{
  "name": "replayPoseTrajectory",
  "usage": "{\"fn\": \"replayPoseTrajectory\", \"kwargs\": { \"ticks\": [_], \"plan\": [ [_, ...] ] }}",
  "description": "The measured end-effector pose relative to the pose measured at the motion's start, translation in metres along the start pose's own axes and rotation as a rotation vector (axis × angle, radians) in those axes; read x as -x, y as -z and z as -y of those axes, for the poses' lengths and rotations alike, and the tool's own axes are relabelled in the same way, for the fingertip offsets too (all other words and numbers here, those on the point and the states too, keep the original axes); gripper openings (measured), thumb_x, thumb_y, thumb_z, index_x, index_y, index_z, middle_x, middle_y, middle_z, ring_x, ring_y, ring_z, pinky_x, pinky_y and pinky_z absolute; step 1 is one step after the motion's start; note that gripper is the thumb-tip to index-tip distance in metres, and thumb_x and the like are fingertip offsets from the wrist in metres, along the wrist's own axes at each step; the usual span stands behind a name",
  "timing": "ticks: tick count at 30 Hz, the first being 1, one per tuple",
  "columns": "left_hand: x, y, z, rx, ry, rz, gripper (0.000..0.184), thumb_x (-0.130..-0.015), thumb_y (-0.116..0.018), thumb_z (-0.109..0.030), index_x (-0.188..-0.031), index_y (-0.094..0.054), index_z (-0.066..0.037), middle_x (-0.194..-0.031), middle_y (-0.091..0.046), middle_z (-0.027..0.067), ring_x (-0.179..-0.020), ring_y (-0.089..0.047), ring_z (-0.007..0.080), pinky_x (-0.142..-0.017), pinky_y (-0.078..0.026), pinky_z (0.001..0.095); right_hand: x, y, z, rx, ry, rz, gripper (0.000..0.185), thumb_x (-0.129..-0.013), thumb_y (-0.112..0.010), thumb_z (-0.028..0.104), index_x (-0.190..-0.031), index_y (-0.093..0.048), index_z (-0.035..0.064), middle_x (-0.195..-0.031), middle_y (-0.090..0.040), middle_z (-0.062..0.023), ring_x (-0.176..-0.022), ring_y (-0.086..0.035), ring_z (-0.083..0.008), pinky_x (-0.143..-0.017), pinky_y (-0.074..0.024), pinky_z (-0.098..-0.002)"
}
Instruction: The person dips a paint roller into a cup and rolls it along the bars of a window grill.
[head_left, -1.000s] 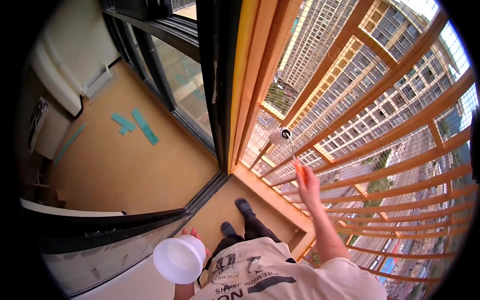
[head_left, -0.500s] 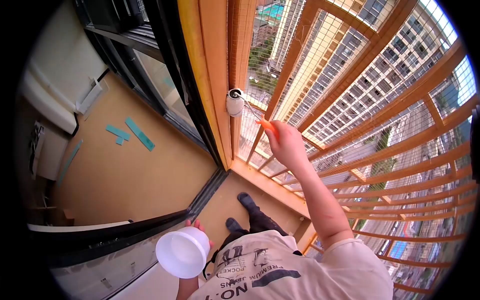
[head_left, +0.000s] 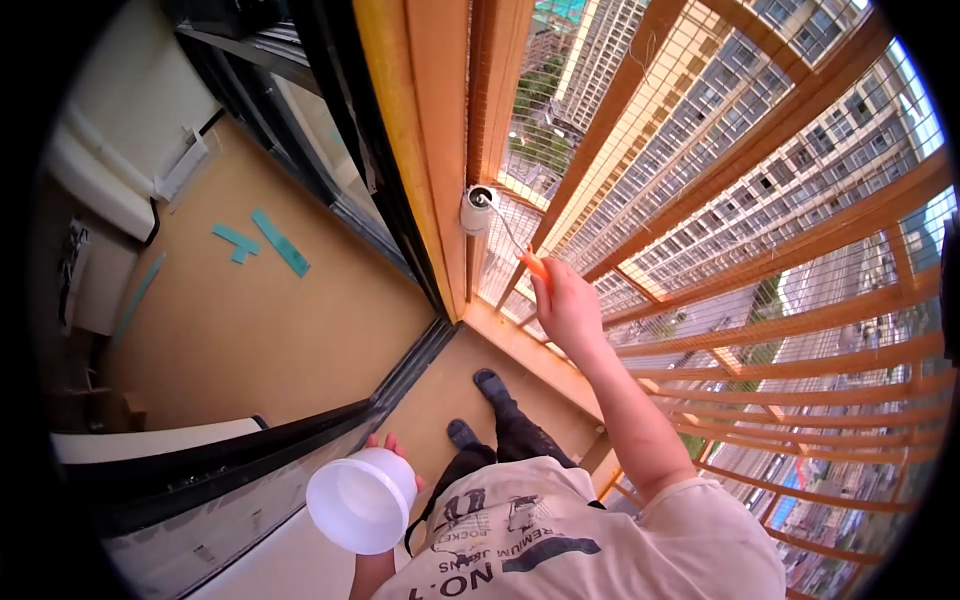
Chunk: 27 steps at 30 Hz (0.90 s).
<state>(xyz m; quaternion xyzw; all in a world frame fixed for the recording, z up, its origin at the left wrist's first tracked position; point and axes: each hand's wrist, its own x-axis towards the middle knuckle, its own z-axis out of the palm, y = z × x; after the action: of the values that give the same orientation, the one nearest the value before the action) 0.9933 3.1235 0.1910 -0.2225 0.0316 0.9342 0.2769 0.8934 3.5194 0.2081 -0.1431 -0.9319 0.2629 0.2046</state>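
My right hand [head_left: 571, 312] is closed around the orange handle [head_left: 535, 264] of a small paint roller. Its white roller sleeve [head_left: 477, 213] is against or very close to the orange-brown wooden post [head_left: 440, 150] beside the mesh; contact is hard to tell. Low in the view, my left hand [head_left: 388, 446] grips a white plastic tub [head_left: 355, 508] from behind, with its fingertips showing past the rim. The tub is tilted toward me, and its inside looks pale. Most of the left palm is hidden behind it.
Slatted wooden bars [head_left: 740, 180] with wire mesh run along the right, with tall buildings outside. A black door frame [head_left: 375, 190] and floor track [head_left: 425, 355] stand to the left. Teal strips [head_left: 280, 243] lie on the tan floor [head_left: 270, 350]. My feet stand near a wooden sill [head_left: 530, 355].
The view has shifted a little. My right hand and the roller sit slightly lower, with the roller's end turned more toward me. My left hand still holds the tub in nearly the same place.
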Motion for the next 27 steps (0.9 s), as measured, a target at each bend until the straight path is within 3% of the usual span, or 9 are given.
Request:
{"fn": "replayPoseTrajectory", "kwargs": {
  "ticks": [6,9,10,12,16,20,22,25,27],
  "plan": [
    [-0.003,0.012,-0.002,-0.027,0.0,0.066,0.064,-0.101,-0.044,-0.049,-0.157,-0.029,-0.02,-0.16,-0.037,0.0119,-0.144,-0.041,0.0256,-0.104,-0.031,0.0654,0.053,0.058,-0.049,0.145,-0.089,0.02,0.024,-0.096,-0.061,0.019,-0.115,-0.06,0.0036,-0.099,-0.067,-0.0203,-0.082,-0.066,-0.0408,-0.068,-0.0535,-0.0485],
    [-0.004,0.01,0.003,-0.007,0.0,0.09,0.065,-0.101,-0.046,-0.048,-0.157,-0.028,-0.02,-0.161,-0.035,0.0127,-0.144,-0.041,0.0264,-0.104,-0.032,0.0661,0.06,0.046,-0.061,0.136,-0.098,0.029,0.025,-0.096,-0.061,0.019,-0.116,-0.06,0.0039,-0.099,-0.067,-0.02,-0.082,-0.066,-0.0405,-0.069,-0.0539,-0.0481],
    [-0.004,0.014,0.003,-0.009,-0.004,0.085,0.065,-0.101,-0.046,-0.048,-0.157,-0.028,-0.02,-0.161,-0.035,0.0127,-0.144,-0.041,0.0264,-0.104,-0.032,0.0661,0.051,0.031,-0.058,0.144,-0.11,0.061,0.024,-0.097,-0.06,0.02,-0.115,-0.059,0.0035,-0.099,-0.067,-0.0199,-0.079,-0.066,-0.0407,-0.068,-0.0539,-0.0483],
    [-0.004,0.024,-0.002,-0.048,-0.021,-0.052,0.075,-0.091,-0.06,-0.054,-0.155,-0.034,-0.024,-0.159,-0.038,0.0085,-0.143,-0.04,0.024,-0.099,-0.034,0.0688,0.03,-0.016,-0.057,0.09,-0.057,0.081,0.023,-0.098,-0.059,0.02,-0.113,-0.058,0.0037,-0.099,-0.067,-0.0201,-0.078,-0.066,-0.0414,-0.068,-0.0538,-0.0489],
    [-0.003,0.002,0.011,-0.071,-0.028,0.001,0.067,-0.1,-0.047,-0.049,-0.157,-0.029,-0.019,-0.159,-0.038,0.0138,-0.141,-0.044,0.0274,-0.102,-0.036,0.0659,0.028,-0.051,-0.042,-0.042,-0.099,0.101,0.023,-0.096,-0.061,0.016,-0.115,-0.061,0.0032,-0.098,-0.067,-0.0216,-0.085,-0.065,-0.0439,-0.072,-0.0528,-0.0485],
    [-0.007,0.007,0.013,-0.005,-0.045,0.012,0.075,-0.095,-0.055,-0.055,-0.156,-0.03,-0.017,-0.156,-0.039,0.0161,-0.141,-0.043,0.0309,-0.103,-0.036,0.0696,0.078,-0.009,-0.1,0.112,-0.208,0.202,0.028,-0.097,-0.059,0.018,-0.122,-0.056,0.0045,-0.102,-0.066,-0.0229,-0.087,-0.065,-0.0445,-0.071,-0.0515,-0.052],
    [-0.01,0.014,0.012,0.027,-0.056,0.011,0.078,-0.094,-0.057,-0.056,-0.156,-0.03,-0.017,-0.156,-0.039,0.0171,-0.141,-0.043,0.0327,-0.104,-0.036,0.0717,0.095,-0.014,-0.115,0.095,-0.132,0.15,0.028,-0.097,-0.06,0.017,-0.122,-0.057,0.0047,-0.103,-0.066,-0.023,-0.088,-0.065,-0.0444,-0.071,-0.0516,-0.0521],
    [-0.009,0.013,0.013,0.113,-0.048,-0.051,0.081,-0.091,-0.061,-0.057,-0.154,-0.034,-0.013,-0.155,-0.039,0.0199,-0.14,-0.042,0.0364,-0.105,-0.034,0.0755,0.081,-0.063,-0.119,0.068,-0.192,0.157,0.028,-0.097,-0.059,0.016,-0.123,-0.056,0.0051,-0.103,-0.065,-0.0228,-0.088,-0.065,-0.0442,-0.071,-0.0517,-0.0516],
    [-0.01,0.012,0.015,0.091,-0.074,-0.059,0.078,-0.093,-0.06,-0.055,-0.152,-0.037,-0.009,-0.155,-0.038,0.0226,-0.142,-0.04,0.0386,-0.106,-0.032,0.0772,0.057,-0.116,-0.111,-0.002,-0.099,0.137,0.028,-0.097,-0.06,0.016,-0.121,-0.056,0.0045,-0.104,-0.065,-0.023,-0.09,-0.065,-0.0443,-0.073,-0.0518,-0.051]
  ]
}}
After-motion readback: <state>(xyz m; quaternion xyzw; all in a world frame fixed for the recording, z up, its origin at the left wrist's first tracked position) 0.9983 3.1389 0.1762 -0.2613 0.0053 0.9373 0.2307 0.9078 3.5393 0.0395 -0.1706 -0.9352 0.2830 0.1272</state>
